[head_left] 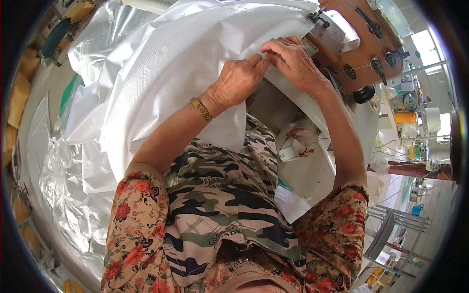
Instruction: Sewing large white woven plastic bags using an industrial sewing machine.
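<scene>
A large sheet of shiny white woven plastic (pixel 161 73) spreads across the work table and hangs down over my lap. My left hand (pixel 242 79), with a gold watch at its wrist, is closed in a pinch on the sheet's right edge. My right hand (pixel 295 63) meets it fingertip to fingertip, thumb and forefinger pinched together; whatever is between them is too small to make out. Just beyond my right hand stands a brown sewing machine (pixel 337 49) with thread running over its dials. The sheet and my hands hide its needle area.
Crumpled clear plastic (pixel 73 195) lies in heaps at the left. Below my right forearm, an opening shows a white roll (pixel 289 152) and scraps. A metal-framed stool (pixel 383 234) stands at the right, near shelves with an orange container (pixel 405 117).
</scene>
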The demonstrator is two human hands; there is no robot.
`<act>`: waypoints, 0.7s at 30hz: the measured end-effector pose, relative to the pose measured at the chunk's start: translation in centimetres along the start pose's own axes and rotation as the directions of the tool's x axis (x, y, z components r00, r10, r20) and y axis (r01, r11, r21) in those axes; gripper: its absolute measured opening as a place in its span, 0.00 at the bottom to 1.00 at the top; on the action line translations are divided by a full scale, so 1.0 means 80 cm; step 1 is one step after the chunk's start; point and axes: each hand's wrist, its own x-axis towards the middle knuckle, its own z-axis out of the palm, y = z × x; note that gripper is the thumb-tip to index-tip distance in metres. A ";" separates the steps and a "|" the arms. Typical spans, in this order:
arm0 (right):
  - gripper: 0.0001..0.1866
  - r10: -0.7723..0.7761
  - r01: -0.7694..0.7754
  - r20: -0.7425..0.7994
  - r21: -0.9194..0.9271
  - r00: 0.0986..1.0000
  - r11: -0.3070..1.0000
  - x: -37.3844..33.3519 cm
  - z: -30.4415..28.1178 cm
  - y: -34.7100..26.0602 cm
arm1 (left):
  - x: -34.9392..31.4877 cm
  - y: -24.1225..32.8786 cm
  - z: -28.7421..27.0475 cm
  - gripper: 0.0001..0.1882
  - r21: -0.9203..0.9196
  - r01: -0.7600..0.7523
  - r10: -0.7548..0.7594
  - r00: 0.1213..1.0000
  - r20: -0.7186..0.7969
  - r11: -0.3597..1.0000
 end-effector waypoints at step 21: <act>0.19 0.770 -0.316 -0.493 0.715 0.405 0.624 -0.007 0.098 0.034 | 0.016 -0.006 -0.003 0.04 -0.073 -0.089 0.099 0.984 0.145 0.993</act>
